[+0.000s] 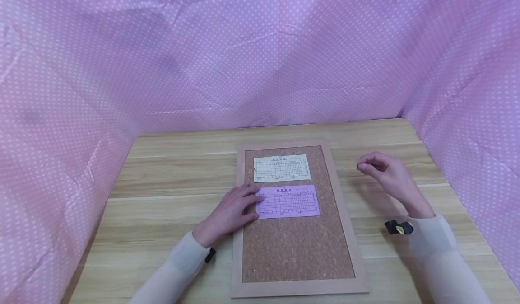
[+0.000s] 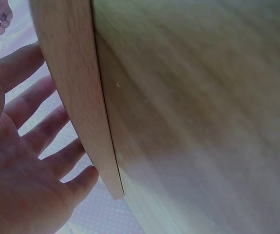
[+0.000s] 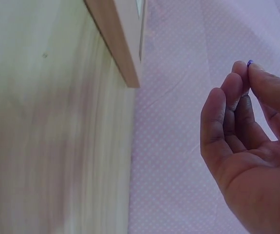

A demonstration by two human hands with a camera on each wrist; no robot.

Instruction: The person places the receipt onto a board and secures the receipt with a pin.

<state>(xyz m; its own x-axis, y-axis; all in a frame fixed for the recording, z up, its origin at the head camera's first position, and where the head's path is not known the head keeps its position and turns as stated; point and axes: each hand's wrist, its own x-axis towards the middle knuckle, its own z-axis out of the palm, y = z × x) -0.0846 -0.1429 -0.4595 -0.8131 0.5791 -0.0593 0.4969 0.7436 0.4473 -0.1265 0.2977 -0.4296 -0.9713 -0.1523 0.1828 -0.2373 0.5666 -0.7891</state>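
A corkboard [image 1: 298, 250] with a wooden frame lies on the table. On it are a pale green printed slip [image 1: 282, 170], with a small lilac pin [image 1: 280, 157] at its top edge, and below that a purple printed slip [image 1: 288, 201]. My left hand [image 1: 233, 209] rests over the board's left side, spread fingertips touching the purple slip's left edge. To the right of the board, my right hand [image 1: 383, 175] is raised above the table. Its thumb and index finger pinch a small purple pin [image 3: 250, 62], mostly hidden by the fingertips.
The wood-grain table [image 1: 170, 168] extends on both sides of the board. Pink dotted cloth [image 1: 260, 69] hangs behind the table and along its left and right sides. A dark strap with a camera [image 1: 399, 227] is on the right wrist.
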